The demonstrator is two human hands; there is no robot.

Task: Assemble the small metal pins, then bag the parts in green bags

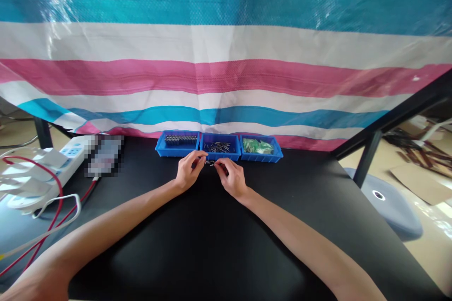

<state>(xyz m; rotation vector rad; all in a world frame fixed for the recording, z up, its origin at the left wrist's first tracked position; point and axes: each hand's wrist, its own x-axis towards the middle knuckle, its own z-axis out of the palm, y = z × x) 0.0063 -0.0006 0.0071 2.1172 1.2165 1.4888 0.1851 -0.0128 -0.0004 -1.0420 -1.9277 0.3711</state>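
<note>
Close to the front wall of the middle bin, my left hand (189, 170) and my right hand (231, 177) face each other in a pinch. A small, thin, shiny metal part (209, 163) spans the gap between their fingertips; its exact kind is too small to tell. Just beyond the hands is a blue middle bin (223, 156) with many loose thin metal pieces (218, 146). To its left, another blue bin (176, 153) contains rows of short metal cylinders (181, 140). The blue right bin (262, 157) holds green and clear plastic packets (257, 146).
A white power strip (72, 150) with plugs and red and white cables (58, 183) lies along the black table's (197, 240) left side. Near it is a pixelated object (105, 155). Striped sheeting (212, 75) hangs behind the bins. A grey stool (391, 207) stands beyond the right edge.
</note>
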